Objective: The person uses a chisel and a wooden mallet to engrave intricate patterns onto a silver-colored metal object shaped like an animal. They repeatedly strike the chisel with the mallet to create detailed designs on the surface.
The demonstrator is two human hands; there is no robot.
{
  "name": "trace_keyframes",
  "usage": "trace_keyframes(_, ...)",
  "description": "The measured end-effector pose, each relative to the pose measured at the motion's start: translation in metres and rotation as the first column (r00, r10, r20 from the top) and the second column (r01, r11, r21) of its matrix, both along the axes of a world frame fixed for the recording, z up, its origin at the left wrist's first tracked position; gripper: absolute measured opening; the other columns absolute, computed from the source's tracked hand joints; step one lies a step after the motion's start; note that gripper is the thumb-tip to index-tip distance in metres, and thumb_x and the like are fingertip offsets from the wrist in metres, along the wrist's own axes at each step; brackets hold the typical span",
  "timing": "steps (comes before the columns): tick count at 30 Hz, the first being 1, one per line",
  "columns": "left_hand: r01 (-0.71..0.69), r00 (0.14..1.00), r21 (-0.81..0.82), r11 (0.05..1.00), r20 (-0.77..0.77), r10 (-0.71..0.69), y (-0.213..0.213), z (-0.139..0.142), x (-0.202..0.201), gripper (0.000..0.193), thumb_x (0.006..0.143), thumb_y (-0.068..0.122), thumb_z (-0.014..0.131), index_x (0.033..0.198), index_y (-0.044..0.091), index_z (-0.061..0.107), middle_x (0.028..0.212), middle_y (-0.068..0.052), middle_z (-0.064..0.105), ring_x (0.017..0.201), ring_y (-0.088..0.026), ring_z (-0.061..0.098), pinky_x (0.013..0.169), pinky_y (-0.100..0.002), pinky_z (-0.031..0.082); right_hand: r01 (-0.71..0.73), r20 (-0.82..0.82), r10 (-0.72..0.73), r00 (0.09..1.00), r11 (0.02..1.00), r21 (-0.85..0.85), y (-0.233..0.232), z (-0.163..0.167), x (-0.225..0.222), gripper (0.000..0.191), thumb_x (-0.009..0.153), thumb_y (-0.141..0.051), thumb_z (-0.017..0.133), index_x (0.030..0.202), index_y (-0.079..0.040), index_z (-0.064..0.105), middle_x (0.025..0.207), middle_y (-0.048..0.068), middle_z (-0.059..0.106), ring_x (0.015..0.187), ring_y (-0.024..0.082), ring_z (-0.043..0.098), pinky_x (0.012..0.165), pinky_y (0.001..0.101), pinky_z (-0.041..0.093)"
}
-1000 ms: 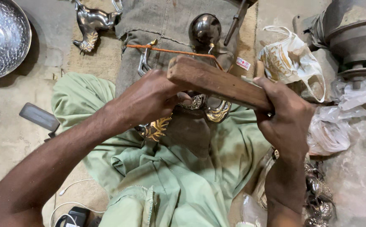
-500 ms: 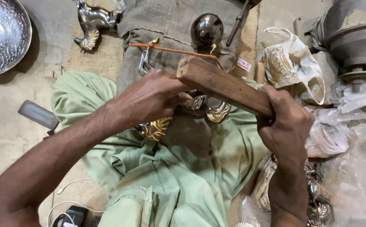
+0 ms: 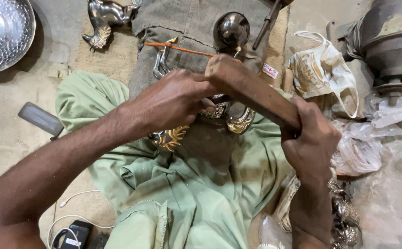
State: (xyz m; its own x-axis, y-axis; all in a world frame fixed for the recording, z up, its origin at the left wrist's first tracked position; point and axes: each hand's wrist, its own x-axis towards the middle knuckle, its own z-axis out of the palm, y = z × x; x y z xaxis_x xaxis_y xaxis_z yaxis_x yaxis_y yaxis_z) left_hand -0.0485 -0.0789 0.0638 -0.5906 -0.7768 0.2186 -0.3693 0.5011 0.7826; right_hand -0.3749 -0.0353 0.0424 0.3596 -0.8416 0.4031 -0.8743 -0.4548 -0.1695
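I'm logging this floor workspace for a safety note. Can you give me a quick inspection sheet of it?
Surface: bare concrete floor, burlap mat.
Job's things: wooden block over an ornate metal piece on the lap.
Clutter: plastic bags, steel bowl, metal animal figure, dark metal ball.
Hands: left hand presses the piece; right hand grips the block.
Cables: white cable, charger.
Surroundings: grey machine.

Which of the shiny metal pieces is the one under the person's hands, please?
The gold-trimmed ornament in the lap, beneath the wooden block; the metal figurine and round bowl lie apart.
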Motion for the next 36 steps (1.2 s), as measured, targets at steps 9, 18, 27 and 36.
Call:
trace_keyframes(9, 0.025, 0.999, -0.058, 0.998, 0.037, -0.022, 0.0, 0.004, 0.006, 0.069, 0.077, -0.009, 0.065, 0.142, 0.015, 0.059, 0.121, -0.019, 0.071, 0.098, -0.038, 0.073, 0.081, -0.047, 0.059, -0.012, 0.093, 0.013, 0.996, 1.0, -0.013, 0.002, -0.014, -0.006, 0.038, 0.095, 0.001, 0.08, 0.127, -0.01, 0.062, 0.102, 0.014, 0.072, 0.093, 0.022, 0.074, 0.082, 0.0346, 0.056)
trace_keyframes(18, 0.003, 0.996, -0.025, 1.0, 0.085, 0.0, -0.001, 0.004, 0.008, 0.057, 0.083, -0.004, 0.069, 0.136, 0.017, 0.062, 0.107, -0.015, 0.073, 0.094, -0.035, 0.073, 0.076, -0.048, 0.058, 0.015, 0.374, -0.065, 0.925, 0.991, 0.135, 0.008, -0.011, -0.01, 0.044, 0.095, -0.009, 0.088, 0.127, -0.009, 0.057, 0.102, 0.013, 0.071, 0.09, 0.018, 0.069, 0.086, 0.0353, 0.055)
trace_keyframes(27, 0.0, 0.995, -0.027, 1.0, 0.104, 0.003, 0.001, 0.006, 0.009, 0.06, 0.081, -0.003, 0.069, 0.136, 0.02, 0.061, 0.103, -0.015, 0.072, 0.094, -0.037, 0.071, 0.074, -0.051, 0.055, 0.082, 0.539, -0.235, 0.809, 0.953, 0.293, 0.005, -0.025, -0.02, 0.035, 0.096, -0.006, 0.089, 0.115, -0.003, 0.06, 0.094, 0.019, 0.062, 0.081, 0.023, 0.058, 0.073, 0.0358, 0.047)
trace_keyframes(36, 0.036, 0.999, -0.063, 0.997, 0.04, -0.033, 0.001, 0.002, 0.014, 0.07, 0.076, -0.006, 0.067, 0.14, 0.019, 0.059, 0.11, -0.014, 0.073, 0.096, -0.038, 0.071, 0.076, -0.051, 0.055, 0.091, 0.4, -0.251, 0.881, 0.922, 0.377, 0.009, -0.026, -0.022, 0.035, 0.094, -0.015, 0.087, 0.114, -0.007, 0.059, 0.084, 0.012, 0.068, 0.067, 0.021, 0.065, 0.065, 0.0335, 0.053)
